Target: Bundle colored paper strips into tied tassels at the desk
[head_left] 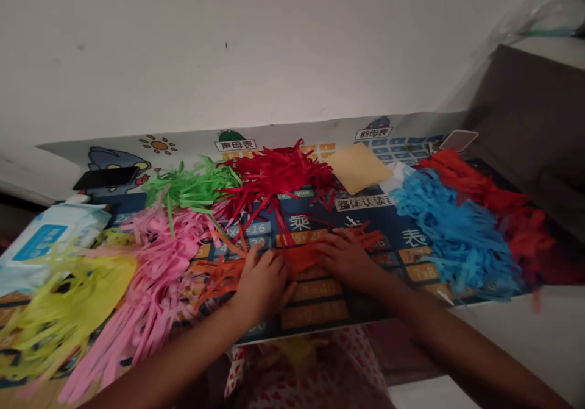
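A strip of orange fringed paper (pixel 300 259) lies low on the table in front of me, its cut strands spreading out at both sides. My left hand (pixel 264 282) grips its left end, fingers curled down onto it. At the right end, my right hand (pixel 346 258) holds the strip with bent fingers; its fingertips rest on the paper and the thumb is hidden. Just behind the hands sits a bunch of red fringed paper (pixel 283 174), some strands trailing toward the orange strip.
Pink fringe (pixel 167 256), yellow fringe (pixel 68 305) and green fringe (pixel 194 183) spread at left, near a wipes pack (pixel 46 244) and black phone (pixel 106 178). At right are blue fringe (pixel 457 232) and red-orange fringe (pixel 493 195). A beige paper square (pixel 359 168) lies near the wall (pixel 283 67).
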A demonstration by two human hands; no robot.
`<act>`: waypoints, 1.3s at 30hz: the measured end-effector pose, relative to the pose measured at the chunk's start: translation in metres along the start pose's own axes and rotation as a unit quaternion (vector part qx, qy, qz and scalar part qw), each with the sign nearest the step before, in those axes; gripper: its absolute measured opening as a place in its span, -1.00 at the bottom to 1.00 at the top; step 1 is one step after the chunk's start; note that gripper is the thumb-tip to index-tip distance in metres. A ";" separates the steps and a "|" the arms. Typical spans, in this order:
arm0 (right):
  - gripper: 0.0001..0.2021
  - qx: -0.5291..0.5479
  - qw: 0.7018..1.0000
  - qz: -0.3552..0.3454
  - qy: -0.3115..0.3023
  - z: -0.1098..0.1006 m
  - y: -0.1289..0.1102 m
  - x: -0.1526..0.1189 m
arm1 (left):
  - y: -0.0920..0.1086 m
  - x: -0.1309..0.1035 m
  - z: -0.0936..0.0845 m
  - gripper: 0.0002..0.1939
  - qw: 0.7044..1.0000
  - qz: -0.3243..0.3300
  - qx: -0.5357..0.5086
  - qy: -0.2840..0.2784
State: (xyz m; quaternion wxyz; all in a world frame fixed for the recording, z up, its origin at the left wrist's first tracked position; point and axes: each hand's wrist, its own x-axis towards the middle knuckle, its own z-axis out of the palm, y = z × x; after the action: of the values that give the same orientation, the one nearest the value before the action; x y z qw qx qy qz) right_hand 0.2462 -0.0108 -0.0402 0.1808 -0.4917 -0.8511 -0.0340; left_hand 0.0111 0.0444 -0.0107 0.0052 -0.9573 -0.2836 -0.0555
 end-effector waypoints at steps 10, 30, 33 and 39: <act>-0.74 0.009 0.999 0.035 -0.018 -0.005 -0.031 0.027 | -0.001 -0.001 0.019 -0.91 0.997 -0.025 0.006 0.075; -0.76 0.086 0.962 0.249 -0.067 0.018 0.005 0.041 | -0.038 0.001 0.026 -0.67 0.980 -0.156 -0.117 0.043; -0.74 0.092 0.961 0.252 -0.070 0.023 0.007 0.042 | -0.039 0.003 0.029 -0.66 0.982 -0.157 -0.096 0.032; -0.83 0.092 0.963 0.251 -0.033 0.021 0.007 0.036 | -0.037 0.001 0.028 -0.87 0.989 -0.121 -0.066 0.049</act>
State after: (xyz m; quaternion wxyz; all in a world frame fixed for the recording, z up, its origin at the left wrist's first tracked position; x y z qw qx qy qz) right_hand 0.2303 0.0272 -0.0486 0.2003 -0.6715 -0.7054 0.1071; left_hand -0.0058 0.0773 -0.0398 -0.0506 -0.9104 -0.3925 -0.1207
